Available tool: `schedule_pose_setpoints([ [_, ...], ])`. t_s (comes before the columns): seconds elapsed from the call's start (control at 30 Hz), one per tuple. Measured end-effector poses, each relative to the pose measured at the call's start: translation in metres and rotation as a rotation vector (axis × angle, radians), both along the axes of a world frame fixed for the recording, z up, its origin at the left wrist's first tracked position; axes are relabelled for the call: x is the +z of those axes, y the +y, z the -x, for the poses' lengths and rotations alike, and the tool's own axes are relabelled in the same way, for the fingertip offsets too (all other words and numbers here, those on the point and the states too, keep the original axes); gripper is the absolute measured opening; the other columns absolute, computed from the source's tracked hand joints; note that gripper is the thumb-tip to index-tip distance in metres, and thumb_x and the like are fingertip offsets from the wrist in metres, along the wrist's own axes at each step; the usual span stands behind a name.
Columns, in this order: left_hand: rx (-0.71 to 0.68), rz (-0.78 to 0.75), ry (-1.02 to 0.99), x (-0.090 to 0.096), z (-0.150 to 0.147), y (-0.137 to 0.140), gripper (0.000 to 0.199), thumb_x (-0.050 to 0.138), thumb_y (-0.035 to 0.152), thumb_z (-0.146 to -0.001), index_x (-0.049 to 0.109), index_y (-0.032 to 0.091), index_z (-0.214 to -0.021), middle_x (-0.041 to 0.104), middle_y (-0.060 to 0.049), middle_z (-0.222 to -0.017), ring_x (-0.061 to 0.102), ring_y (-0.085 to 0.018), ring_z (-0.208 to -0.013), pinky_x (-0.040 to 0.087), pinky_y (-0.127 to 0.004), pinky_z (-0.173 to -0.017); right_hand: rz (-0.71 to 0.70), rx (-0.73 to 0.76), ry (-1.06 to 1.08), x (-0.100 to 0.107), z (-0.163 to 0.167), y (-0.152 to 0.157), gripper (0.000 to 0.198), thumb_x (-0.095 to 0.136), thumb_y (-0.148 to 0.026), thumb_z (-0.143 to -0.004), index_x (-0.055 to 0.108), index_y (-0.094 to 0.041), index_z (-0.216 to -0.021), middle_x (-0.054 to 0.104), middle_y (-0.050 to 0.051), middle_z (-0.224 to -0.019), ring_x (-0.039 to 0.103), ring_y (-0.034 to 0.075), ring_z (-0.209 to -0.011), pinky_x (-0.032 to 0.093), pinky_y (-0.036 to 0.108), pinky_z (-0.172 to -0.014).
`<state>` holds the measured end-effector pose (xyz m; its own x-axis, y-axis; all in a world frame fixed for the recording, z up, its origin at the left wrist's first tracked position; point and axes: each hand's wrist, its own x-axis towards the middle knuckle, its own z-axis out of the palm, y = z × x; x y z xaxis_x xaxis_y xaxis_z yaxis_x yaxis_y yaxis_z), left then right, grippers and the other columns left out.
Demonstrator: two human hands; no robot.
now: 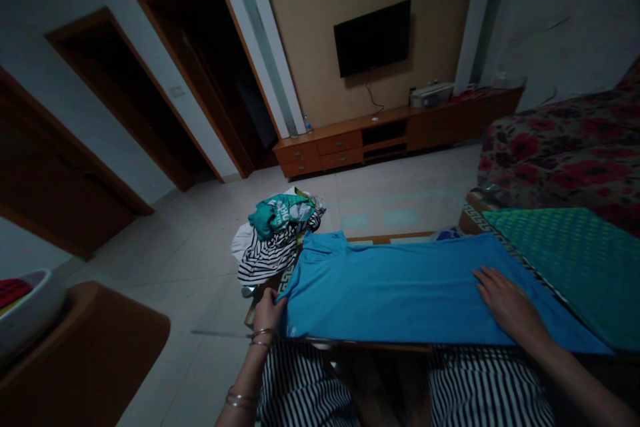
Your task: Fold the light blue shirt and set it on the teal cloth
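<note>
So there's this blue shirt (390, 290) laid out lengthwise across a low table (420, 238), mostly smooth with a few soft creases, and a bit of it that looks like a sleeve sits rumpled at the far left corner. The person is right up against it, in black-and-white striped clothing (305, 387). Their left hand (270, 311) has the shirt's left edge pinched between thumb and fingers, with silvery bracelets (263, 333) on that wrist and forearm. The right hand (510, 305) is open, palm down, resting on the fabric toward the other end.

Just past the left end there's a heap of clothes, a teal garment (275, 217) on top of a striped one (267, 257). Over on the right, a green textured cloth (575, 260) lies beside the shirt, with a floral-covered sofa (565, 147) behind it. Way across the room, a dark TV (373, 40) hangs above a long wooden cabinet (340, 145). Oh, and a white basin (40, 310) with something red (14, 292) in it sits off to the left. Pretty dim in here, honestly.
</note>
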<state>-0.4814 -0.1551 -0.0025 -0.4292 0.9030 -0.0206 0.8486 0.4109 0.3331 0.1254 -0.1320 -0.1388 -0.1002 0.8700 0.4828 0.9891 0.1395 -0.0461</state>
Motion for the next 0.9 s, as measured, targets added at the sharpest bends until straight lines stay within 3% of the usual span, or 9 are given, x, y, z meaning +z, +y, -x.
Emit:
schedule_pose_setpoints([
  [0.13,0.045,-0.089,-0.159,-0.003,0.003,0.007,0.027,0.056,0.041,-0.079,0.06,0.016,-0.091,0.07,-0.004,-0.084,0.065,-0.019,-0.08,0.047,-0.026,-0.068,0.007,0.008,-0.006,0.001,0.0,0.0,0.053,0.025,-0.038,-0.094,0.059,-0.01,-0.124,0.054,0.016,-0.132,0.046,0.03,-0.125,0.041,0.045,-0.1],
  [0.4,0.03,-0.211,-0.298,-0.021,0.012,0.008,0.023,0.056,0.019,-0.074,0.066,0.012,-0.093,0.073,-0.008,-0.095,0.068,-0.018,-0.089,0.051,-0.025,-0.08,0.006,-0.007,0.005,0.001,0.0,0.0,0.053,0.025,-0.038,-0.093,0.059,-0.01,-0.123,0.054,0.016,-0.132,0.048,0.029,-0.123,0.04,0.045,-0.101],
  [0.53,0.038,-0.235,-0.215,-0.031,0.016,0.0,0.029,0.057,0.017,-0.074,0.065,0.013,-0.101,0.071,-0.008,-0.098,0.066,-0.02,-0.092,0.05,-0.029,-0.084,0.01,-0.001,0.006,0.0,-0.001,0.0,0.053,0.025,-0.037,-0.093,0.059,-0.01,-0.123,0.054,0.017,-0.132,0.047,0.029,-0.124,0.04,0.045,-0.101],
  [0.7,0.018,-0.233,-0.029,-0.032,0.017,0.0,0.036,0.057,0.035,-0.079,0.065,0.011,-0.103,0.066,-0.013,-0.098,0.059,-0.028,-0.101,0.045,-0.04,-0.092,0.004,0.01,-0.006,0.001,-0.001,0.0,0.051,0.025,-0.036,-0.093,0.059,-0.01,-0.123,0.054,0.015,-0.132,0.047,0.028,-0.124,0.04,0.044,-0.101],
  [0.9,-0.149,-0.187,0.084,-0.026,0.013,0.009,0.019,0.058,0.026,-0.077,0.067,0.016,-0.09,0.063,-0.008,-0.092,0.059,-0.022,-0.093,0.045,-0.032,-0.087,0.003,0.006,-0.005,0.006,0.001,-0.001,0.05,0.027,-0.035,-0.093,0.059,-0.011,-0.122,0.055,0.015,-0.13,0.048,0.028,-0.123,0.041,0.043,-0.101],
])
